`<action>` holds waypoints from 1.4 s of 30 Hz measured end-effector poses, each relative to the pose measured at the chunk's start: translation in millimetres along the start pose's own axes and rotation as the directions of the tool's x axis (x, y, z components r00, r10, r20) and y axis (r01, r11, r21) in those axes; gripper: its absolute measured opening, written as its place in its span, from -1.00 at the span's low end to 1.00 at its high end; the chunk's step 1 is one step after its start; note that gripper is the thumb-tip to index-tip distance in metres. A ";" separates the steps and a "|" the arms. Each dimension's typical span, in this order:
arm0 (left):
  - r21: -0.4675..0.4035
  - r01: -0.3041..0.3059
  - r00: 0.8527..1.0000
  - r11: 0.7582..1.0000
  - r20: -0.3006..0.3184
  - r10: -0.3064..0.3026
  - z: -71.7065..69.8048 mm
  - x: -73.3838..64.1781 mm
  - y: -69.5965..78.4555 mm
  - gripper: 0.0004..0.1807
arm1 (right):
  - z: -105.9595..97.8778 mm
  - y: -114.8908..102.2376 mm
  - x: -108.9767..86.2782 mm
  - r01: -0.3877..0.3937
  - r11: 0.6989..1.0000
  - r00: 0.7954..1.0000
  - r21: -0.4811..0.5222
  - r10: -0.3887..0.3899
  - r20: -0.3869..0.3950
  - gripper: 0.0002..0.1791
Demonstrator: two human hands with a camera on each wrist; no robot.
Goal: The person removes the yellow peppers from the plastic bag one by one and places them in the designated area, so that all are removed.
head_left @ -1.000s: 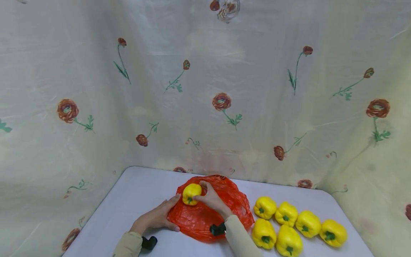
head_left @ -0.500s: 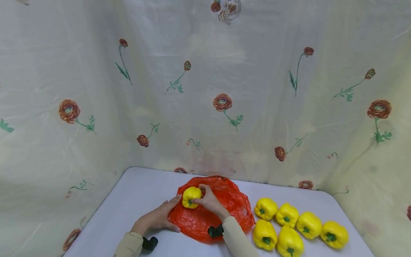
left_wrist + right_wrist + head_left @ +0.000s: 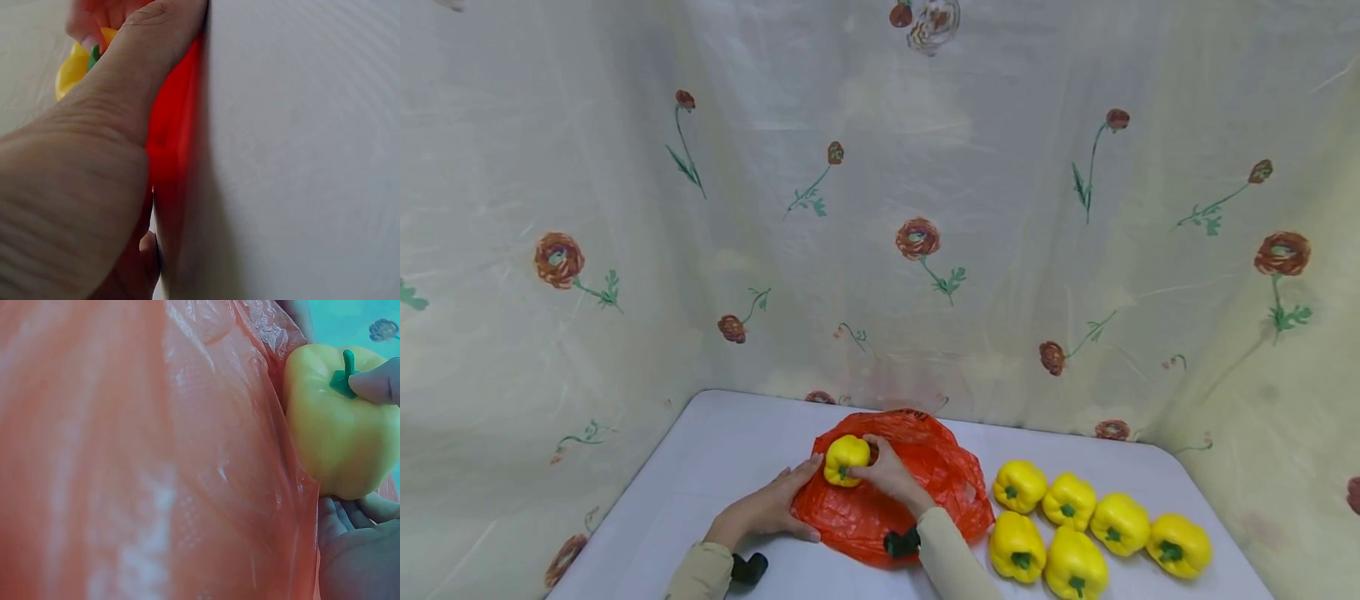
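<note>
A yellow bell pepper (image 3: 843,454) with a green stem is held by my right hand (image 3: 891,477) over the left part of a red plastic bag (image 3: 842,521). In the right wrist view the thumb presses by the stem of the pepper (image 3: 331,440), and the thin film of the bag (image 3: 212,487) lies against its side. My left hand (image 3: 766,505) rests along the bag's left edge, fingers extended toward the pepper and thumb spread at the near edge. The left wrist view shows this hand (image 3: 125,81) low at the tabletop, with the pepper partly hidden behind it.
Several more yellow bell peppers (image 3: 1071,502) lie in two rows right of the bag on the white table (image 3: 730,442). Black wrist cameras (image 3: 749,570) sit at both cuffs. A flower-patterned curtain (image 3: 865,275) hangs behind the table and at both sides.
The pepper and my right hand have shifted very slightly toward me, lower in the head view. My left hand and the bag stay nearly where they were.
</note>
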State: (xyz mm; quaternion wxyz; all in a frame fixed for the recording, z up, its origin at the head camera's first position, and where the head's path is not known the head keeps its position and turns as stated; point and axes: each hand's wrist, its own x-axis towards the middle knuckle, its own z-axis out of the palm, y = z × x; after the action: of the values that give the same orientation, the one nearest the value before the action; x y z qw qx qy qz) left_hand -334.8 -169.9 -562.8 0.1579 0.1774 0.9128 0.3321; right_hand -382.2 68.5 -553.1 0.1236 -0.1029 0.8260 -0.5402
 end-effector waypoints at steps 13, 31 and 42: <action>0.005 0.010 1.000 1.000 -0.006 -0.010 0.8 0.4 0.4 0.31 | -2.3 -8.0 -6.2 -0.016 1.000 1.000 0.007 0.016 -0.009 -0.13; 0.001 0.018 1.000 1.000 -0.008 -0.018 -0.4 0.4 5.5 0.30 | -16.5 -16.0 -26.7 0.084 0.996 0.996 0.007 -0.084 0.027 -0.17; 0.013 0.049 0.999 0.999 -0.020 -0.049 0.8 0.0 4.1 0.34 | -28.3 -34.7 -53.1 0.122 0.993 0.991 -0.010 -0.121 0.057 -0.13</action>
State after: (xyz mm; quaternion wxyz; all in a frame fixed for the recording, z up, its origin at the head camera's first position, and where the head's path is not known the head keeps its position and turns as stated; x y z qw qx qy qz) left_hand -333.6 -166.5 -560.7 0.1560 0.1528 0.9206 0.3237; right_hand -339.5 95.5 -505.3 0.1130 -0.1688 0.8179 -0.5383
